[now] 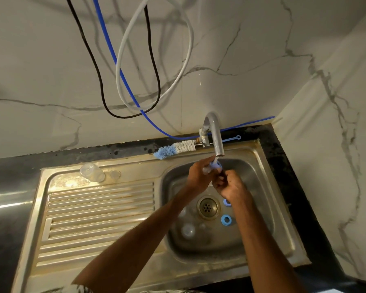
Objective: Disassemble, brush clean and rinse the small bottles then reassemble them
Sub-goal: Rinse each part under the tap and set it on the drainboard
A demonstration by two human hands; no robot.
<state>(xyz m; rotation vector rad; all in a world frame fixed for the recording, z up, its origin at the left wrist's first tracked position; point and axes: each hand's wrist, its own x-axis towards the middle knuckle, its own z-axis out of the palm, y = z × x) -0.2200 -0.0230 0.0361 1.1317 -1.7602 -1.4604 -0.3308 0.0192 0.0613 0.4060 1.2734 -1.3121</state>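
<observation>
Blue-collared small clear bottle [213,166], gripped by left hand [199,174], should stay under grey steel tap [217,140]; right hand's [228,186] hold I cannot tell.

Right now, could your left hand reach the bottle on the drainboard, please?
Probably yes: the bottle lies uncovered with nothing between, but the left hand must first release the part it grips under the tap.

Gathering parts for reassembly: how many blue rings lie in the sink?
2. One blue ring lies right of the drain; the other, beyond it, is half hidden by the right hand. More may be hidden.
</observation>
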